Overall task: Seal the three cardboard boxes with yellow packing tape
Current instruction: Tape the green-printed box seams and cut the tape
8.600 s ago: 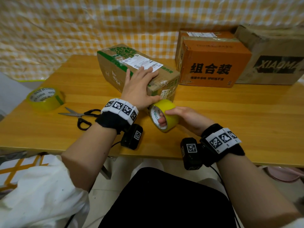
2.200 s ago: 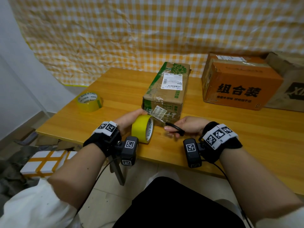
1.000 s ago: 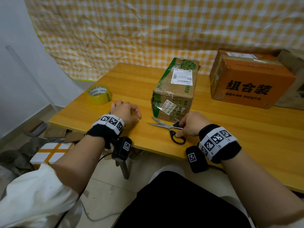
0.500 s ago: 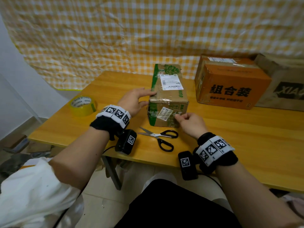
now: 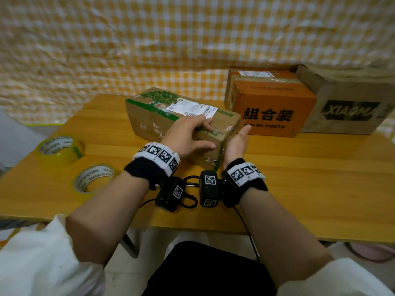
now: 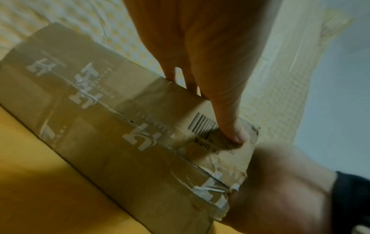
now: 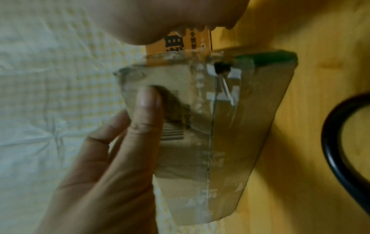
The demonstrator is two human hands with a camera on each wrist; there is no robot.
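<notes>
A long brown box with green print (image 5: 149,116) lies at an angle in the middle of the wooden table (image 5: 299,178). My left hand (image 5: 192,135) grips its near corner, fingers over the top edge and thumb (image 6: 230,123) pressed on the side by a barcode. My right hand (image 5: 237,142) lies flat against the taped near end (image 7: 240,126); its fingers are hidden behind the box. An orange box (image 5: 271,105) and a brown printed box (image 5: 346,103) stand at the back right. Two yellow tape rolls (image 5: 59,149) (image 5: 94,178) lie at the left.
Black-handled scissors (image 5: 190,193) lie on the table under my wrists; one handle loop (image 7: 340,150) shows in the right wrist view. A yellow checked cloth (image 5: 192,39) hangs behind the table. The table's front edge runs just below my forearms.
The green-print box has been turned so its near end points right. My left hand moved from its left side onto the near corner; my right hand now lies flat on the end.
</notes>
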